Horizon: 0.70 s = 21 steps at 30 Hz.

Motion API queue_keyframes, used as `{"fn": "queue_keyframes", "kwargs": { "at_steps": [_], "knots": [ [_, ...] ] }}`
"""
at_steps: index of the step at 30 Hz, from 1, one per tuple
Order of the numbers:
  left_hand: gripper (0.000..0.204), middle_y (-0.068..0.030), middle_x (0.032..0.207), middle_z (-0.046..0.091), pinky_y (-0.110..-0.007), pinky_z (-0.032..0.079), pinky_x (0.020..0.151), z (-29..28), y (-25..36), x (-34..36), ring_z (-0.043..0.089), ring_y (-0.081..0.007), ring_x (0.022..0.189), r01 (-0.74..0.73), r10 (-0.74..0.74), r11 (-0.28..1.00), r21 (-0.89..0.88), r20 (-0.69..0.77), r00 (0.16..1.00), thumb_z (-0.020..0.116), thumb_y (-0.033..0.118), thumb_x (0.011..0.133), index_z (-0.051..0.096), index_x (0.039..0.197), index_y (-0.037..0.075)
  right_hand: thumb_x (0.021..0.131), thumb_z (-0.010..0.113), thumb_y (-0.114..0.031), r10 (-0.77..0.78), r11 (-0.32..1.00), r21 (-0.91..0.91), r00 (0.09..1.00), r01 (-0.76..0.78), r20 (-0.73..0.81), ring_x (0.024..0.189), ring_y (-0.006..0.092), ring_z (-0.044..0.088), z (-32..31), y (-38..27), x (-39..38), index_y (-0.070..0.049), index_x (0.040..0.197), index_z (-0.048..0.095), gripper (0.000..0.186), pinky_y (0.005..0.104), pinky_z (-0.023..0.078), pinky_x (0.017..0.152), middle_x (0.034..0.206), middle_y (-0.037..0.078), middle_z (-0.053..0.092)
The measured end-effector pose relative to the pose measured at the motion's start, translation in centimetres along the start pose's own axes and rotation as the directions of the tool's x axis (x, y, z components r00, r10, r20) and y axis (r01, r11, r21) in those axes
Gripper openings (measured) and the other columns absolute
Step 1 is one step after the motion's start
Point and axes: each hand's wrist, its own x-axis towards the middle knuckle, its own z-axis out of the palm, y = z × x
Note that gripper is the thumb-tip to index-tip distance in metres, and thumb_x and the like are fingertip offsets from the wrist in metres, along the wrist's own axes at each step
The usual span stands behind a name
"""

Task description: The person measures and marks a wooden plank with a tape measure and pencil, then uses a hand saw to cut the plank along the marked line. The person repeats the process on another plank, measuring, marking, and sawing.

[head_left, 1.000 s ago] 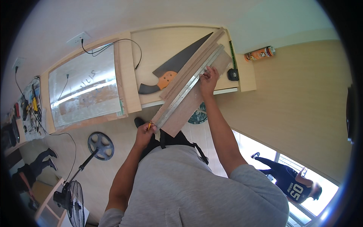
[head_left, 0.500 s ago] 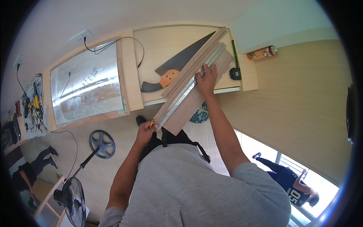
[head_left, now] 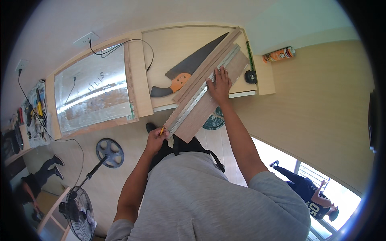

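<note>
A long silver metal rail with small holes (head_left: 192, 104) lies lengthwise along a brown wooden board (head_left: 198, 116), which slants from the counter toward my body. My right hand (head_left: 219, 85) rests on the rail's upper half, its fingers spread and pressing down. At the board's near left corner, my left hand (head_left: 156, 141) pinches a yellow-orange pencil (head_left: 162, 130), beside the rail's near end. Just left of the board, a handsaw (head_left: 180, 82) with an orange and dark grey handle lies on the counter, its blade tip by the narrow wooden strip (head_left: 209, 60).
A tape measure (head_left: 251, 76) with its green blade out and an orange sealant tube (head_left: 278, 55) lie to the right. A film-covered panel (head_left: 94, 84) is at left, near tools (head_left: 39, 106) and cables. A standing fan (head_left: 79, 209) and two other people are farther off.
My right hand's fingers have shifted slightly and lie flatter on the rail. The pencil in my left hand stays near the rail's end; the view has moved a little.
</note>
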Motion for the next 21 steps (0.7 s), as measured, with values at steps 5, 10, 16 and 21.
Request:
{"fn": "queue_keyframes", "kwargs": {
  "at_steps": [5,10,16,21],
  "knots": [
    [0.010,0.0002,0.084,0.066,-0.028,0.050,0.076,0.1,0.1,-0.1,0.059,-0.0096,0.077,-0.004,0.005,1.000,-0.021,0.014,1.000,0.071,0.010,0.096,0.070,0.096,0.000,0.099,0.062,-0.046,-0.006,1.000,0.025,0.999,0.007,-0.036,0.157,0.0386,0.022,0.6,0.1,-0.4,-0.004,0.154,0.046,0.071,0.0584,0.013,0.123,0.169,0.022,0.028],
    [0.012,0.0005,0.081,0.065,-0.028,0.049,0.075,0.3,0.1,-0.2,0.059,-0.0096,0.077,0.005,-0.005,1.000,-0.029,0.003,1.000,0.070,0.011,0.096,0.070,0.092,0.000,0.100,0.060,-0.049,-0.015,1.000,0.005,1.000,0.015,-0.026,0.157,0.0381,0.021,0.7,0.4,-0.4,-0.006,0.156,0.044,0.072,0.0587,0.012,0.124,0.170,0.020,0.026],
    [0.017,0.0018,0.082,0.065,-0.027,0.047,0.071,-0.1,-0.4,0.1,0.058,-0.0099,0.075,0.028,-0.028,0.995,0.093,0.000,1.000,0.073,0.019,0.095,0.072,0.097,0.002,0.097,0.060,-0.057,-0.015,0.999,-0.037,0.998,0.017,0.053,0.158,0.0394,0.018,0.4,0.8,-0.2,-0.005,0.159,0.038,0.084,0.0591,0.011,0.124,0.171,0.022,0.021],
    [0.016,0.0006,0.079,0.064,-0.029,0.047,0.070,0.0,0.1,0.2,0.058,-0.0099,0.074,0.060,-0.060,0.998,-0.012,0.016,0.998,0.073,0.015,0.093,0.071,0.091,0.000,0.086,0.067,-0.069,-0.061,0.993,-0.092,0.988,0.075,0.143,0.158,0.0422,0.014,-0.4,0.9,-0.2,-0.001,0.160,0.033,0.106,0.0613,0.010,0.123,0.170,0.028,0.017]
  ]
}}
